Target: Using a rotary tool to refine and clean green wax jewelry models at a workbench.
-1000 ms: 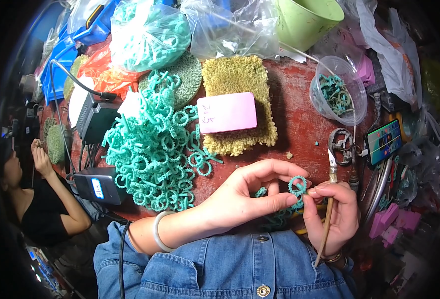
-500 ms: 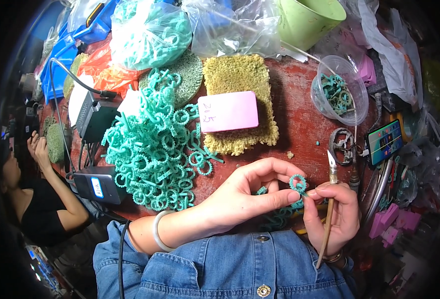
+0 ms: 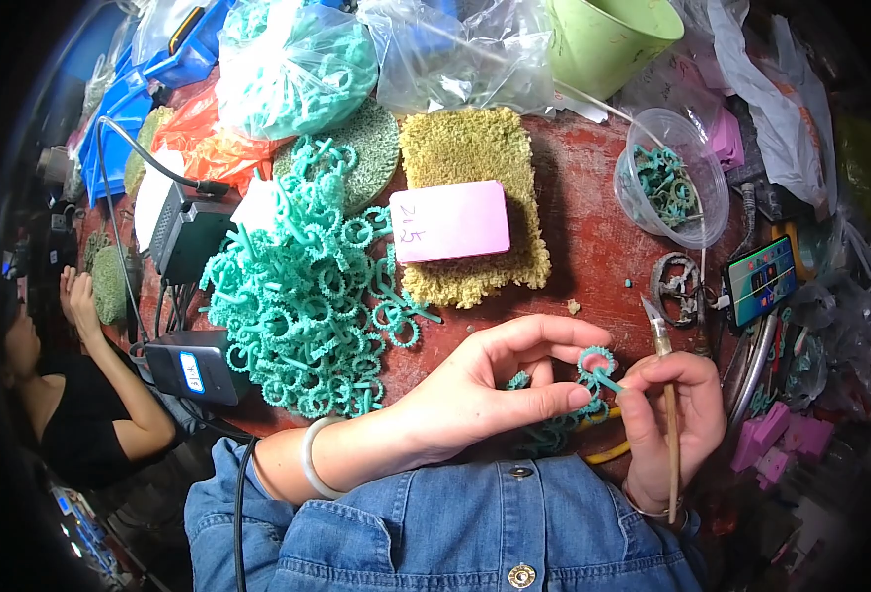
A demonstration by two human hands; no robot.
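Our left hand (image 3: 480,380) pinches a teal, bumpy ring (image 3: 596,351), nearer us than the yellow, rough, rectangular block (image 3: 475,148); our right hand (image 3: 694,407) pinches a teal stem (image 3: 607,381) and holds a wooden-handled, metal-bladed knife (image 3: 671,444). Teal ring heap (image 3: 302,306)? Left of the block.

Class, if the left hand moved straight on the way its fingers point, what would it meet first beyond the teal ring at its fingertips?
Probably the right hand, holding the wooden-handled tool just past the teal ring. Depth is unclear in one view; the left hand might pass above it.
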